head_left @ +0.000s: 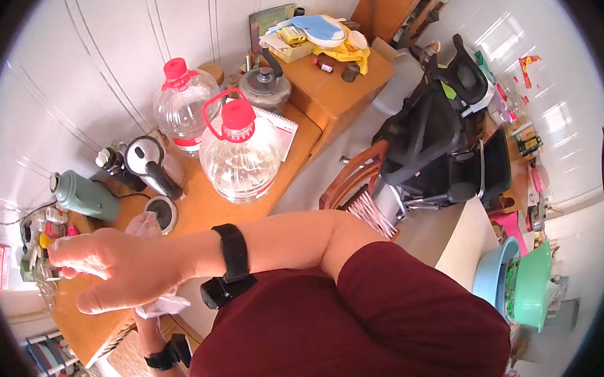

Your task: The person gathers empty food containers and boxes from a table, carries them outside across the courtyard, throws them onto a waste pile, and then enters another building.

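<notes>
Your right hand (118, 266), at the lower left of the frame, reaches out flat over the near edge of the wooden counter (207, 210), fingers held straight and close together rather than curled. A crumpled white tissue (152, 264) shows above and below the palm, so the hand looks to be pressing or carrying it, though the contact itself is hidden and I cannot tell whether you pinch it. A black wrist strap (232, 253) with a small black unit sits on that forearm. Your left hand is mostly hidden beneath the right; only its forearm with a second black strap (166, 356) shows near the bottom edge, rising toward the same tissue, and I cannot tell how its fingers stand. Just beyond your right hand a round black-rimmed lid (161, 213) lies flat on the counter, beside a steel electric kettle (150, 162) and a green flask (84, 196) lying on its side, all within easy reach. Two clear plastic water jugs with red caps (239, 154) stand upright at upper centre, well back from the edge.
</notes>
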Demonstrator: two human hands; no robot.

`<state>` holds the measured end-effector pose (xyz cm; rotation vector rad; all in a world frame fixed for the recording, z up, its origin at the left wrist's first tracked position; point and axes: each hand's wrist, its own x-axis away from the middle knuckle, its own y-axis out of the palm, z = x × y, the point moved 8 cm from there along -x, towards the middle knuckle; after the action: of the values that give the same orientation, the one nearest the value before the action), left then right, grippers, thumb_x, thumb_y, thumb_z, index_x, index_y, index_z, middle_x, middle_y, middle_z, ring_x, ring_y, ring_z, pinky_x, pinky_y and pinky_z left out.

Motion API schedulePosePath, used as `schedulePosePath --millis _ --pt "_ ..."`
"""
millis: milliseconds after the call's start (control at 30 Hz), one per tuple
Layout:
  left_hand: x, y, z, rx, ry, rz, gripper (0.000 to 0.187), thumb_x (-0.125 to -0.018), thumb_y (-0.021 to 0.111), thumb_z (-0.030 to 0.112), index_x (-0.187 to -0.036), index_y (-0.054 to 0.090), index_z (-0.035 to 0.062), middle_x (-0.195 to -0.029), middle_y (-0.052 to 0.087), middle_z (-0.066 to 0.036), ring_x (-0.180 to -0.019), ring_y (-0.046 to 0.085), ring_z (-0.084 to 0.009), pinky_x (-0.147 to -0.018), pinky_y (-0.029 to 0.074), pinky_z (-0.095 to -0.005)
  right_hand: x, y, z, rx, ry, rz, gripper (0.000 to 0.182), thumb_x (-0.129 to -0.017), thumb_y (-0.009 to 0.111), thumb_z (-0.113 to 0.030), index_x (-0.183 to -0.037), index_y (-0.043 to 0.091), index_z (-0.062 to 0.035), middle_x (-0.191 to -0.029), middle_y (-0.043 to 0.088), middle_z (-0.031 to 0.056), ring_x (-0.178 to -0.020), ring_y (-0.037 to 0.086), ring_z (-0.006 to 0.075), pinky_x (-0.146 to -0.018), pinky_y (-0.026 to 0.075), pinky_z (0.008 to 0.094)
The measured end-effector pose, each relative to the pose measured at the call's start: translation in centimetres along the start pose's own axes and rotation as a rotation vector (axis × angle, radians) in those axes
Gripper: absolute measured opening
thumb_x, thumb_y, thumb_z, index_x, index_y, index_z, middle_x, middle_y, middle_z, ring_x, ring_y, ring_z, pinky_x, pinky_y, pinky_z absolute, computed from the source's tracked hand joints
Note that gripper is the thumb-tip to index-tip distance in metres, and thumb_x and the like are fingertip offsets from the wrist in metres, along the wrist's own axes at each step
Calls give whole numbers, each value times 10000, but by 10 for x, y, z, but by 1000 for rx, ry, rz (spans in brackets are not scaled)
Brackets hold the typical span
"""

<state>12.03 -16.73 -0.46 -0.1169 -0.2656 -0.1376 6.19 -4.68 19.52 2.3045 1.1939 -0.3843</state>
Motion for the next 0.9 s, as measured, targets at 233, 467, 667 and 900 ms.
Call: schedulePosePath --millis 233,467,667,900 --pt "8 -20 -31 188 10 212 614 -740 674 273 -1211 381 8 -1149 486 -113 -1008 514 -213 -858 440 -357 -12 -4 46 79 20 2 515 -706 666 -155 -1114 460 82 -1013 519 124 -951 484 178 -832 405 310" --pt "-16 0 -47 344 9 302 620 -704 704 255 -1190 408 7 -1132 496 -112 -1009 513 -208 -848 445 -358 -2 -4 81 198 120 -152 553 -722 630 -188 -1192 474 58 -1062 587 149 -985 563 212 -847 451 329" --pt "-46 24 -57 418 -10 261 626 -673 729 239 -1171 431 6 -1118 505 -111 -1009 512 -203 -839 450 -360 29 -14 68 -36 237 -298 348 -672 663 -177 -934 549 22 -817 568 100 -761 532 184 -660 412 323" --pt "-65 42 -59 413 -25 316 634 -636 759 221 -1150 457 5 -1101 516 -109 -1010 511 -198 -829 455 -362 82 -159 -34 344 242 -358 387 -750 623 -227 -1042 576 23 -980 623 129 -898 595 197 -766 469 329"
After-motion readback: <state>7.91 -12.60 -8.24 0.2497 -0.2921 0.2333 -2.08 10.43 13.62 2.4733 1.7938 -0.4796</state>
